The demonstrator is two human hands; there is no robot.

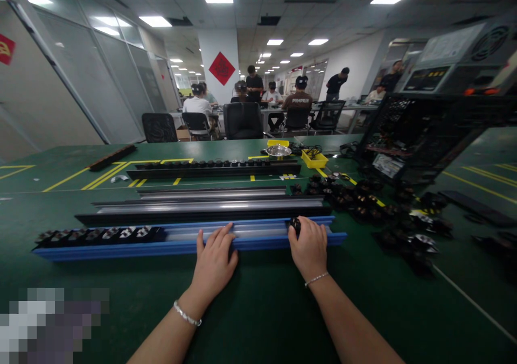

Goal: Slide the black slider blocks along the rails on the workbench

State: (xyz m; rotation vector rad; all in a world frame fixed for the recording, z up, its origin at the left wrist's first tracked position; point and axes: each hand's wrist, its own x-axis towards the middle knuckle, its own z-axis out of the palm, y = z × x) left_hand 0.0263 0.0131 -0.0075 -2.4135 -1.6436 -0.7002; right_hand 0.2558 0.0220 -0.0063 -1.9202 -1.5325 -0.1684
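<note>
A long blue channel (258, 241) lies crosswise in front of me on the green table. Its left end holds a row of several black parts with shiny metal tops (109, 233). My left hand (216, 256) rests on the channel near its middle, fingers spread and holding nothing. Toward the channel's right end, my right hand (309, 245) grips a small black part (294, 225) at the channel. Its fingers hide most of that part. Bare silvery floor shows inside the channel between my hands.
Beyond lie black channels (210, 208), one farther back filled with parts (218, 169). Loose black parts (363, 202) heap at right, below an open computer case (407, 138). A yellow bin (314, 159) and metal dish (278, 151) stand behind. People sit farther off.
</note>
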